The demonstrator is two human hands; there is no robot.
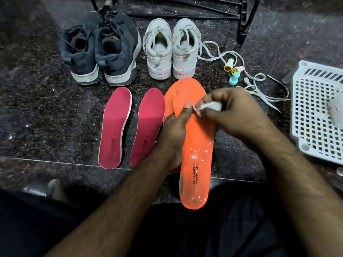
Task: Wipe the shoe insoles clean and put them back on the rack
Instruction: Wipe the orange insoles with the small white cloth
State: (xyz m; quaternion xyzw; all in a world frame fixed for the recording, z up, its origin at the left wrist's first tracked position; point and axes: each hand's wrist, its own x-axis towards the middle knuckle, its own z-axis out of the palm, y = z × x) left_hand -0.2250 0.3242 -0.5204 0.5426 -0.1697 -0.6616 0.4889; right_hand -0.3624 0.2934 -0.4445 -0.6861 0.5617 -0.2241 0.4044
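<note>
My left hand [173, 132] grips an orange insole [199, 164] by its left edge and holds it above the floor; white specks dot its heel half. My right hand [230, 115] is shut on a small white wipe [213, 106] pressed against the insole's upper part. A second orange insole [183, 91] lies on the floor beneath it, mostly covered. Two pink insoles [115, 127] [148, 123] lie side by side on the floor to the left. The black shoe rack [245, 19] stands at the far edge, only its lower bars showing.
A pair of dark blue sneakers [100, 49] and a pair of white sneakers [170, 51] stand on the dark speckled floor beyond the insoles. Loose white laces [259, 89] and three small colourful caps [233, 70] lie to the right. A white plastic basket [315, 112] sits at the right edge.
</note>
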